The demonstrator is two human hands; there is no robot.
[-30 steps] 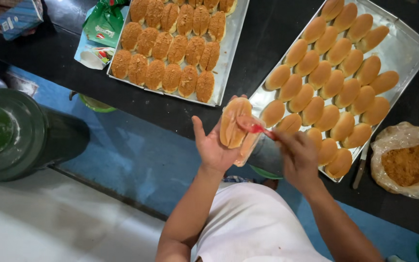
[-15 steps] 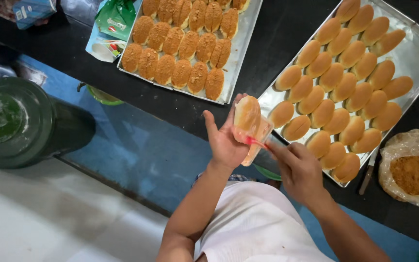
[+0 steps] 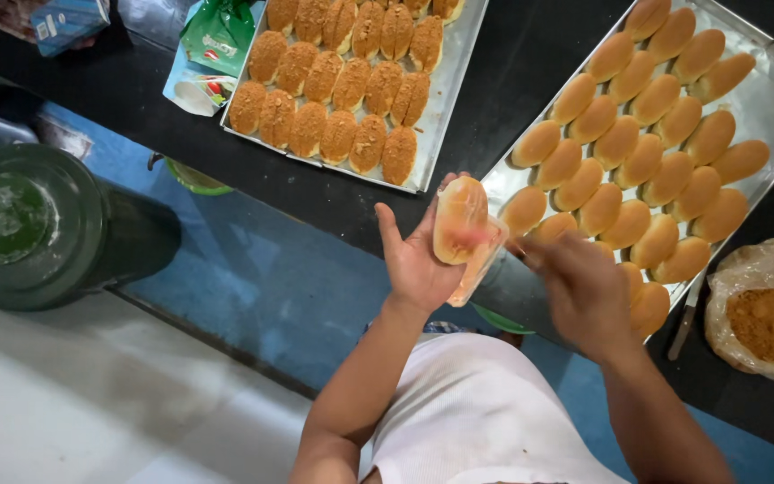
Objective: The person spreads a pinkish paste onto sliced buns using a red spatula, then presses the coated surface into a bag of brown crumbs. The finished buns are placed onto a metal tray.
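Note:
My left hand holds a plain golden bun upright, together with a small clear plastic tub pressed under it. My right hand is blurred just right of the bun, fingers closed around a thin spreader; its red tip shows as a smear against the bun's lower face. Behind my hands lies a metal tray of several plain buns. Further left, a second metal tray carries several crumb-coated buns.
A clear bag of brown crumbs sits at the right on the black table, a knife beside it. A green packet and blue carton lie far left. A dark green bin stands on the floor.
My right hand has swept to the right, drawing the red tip down across the bun. The left hand has tilted the bun slightly; the view shifted a little.

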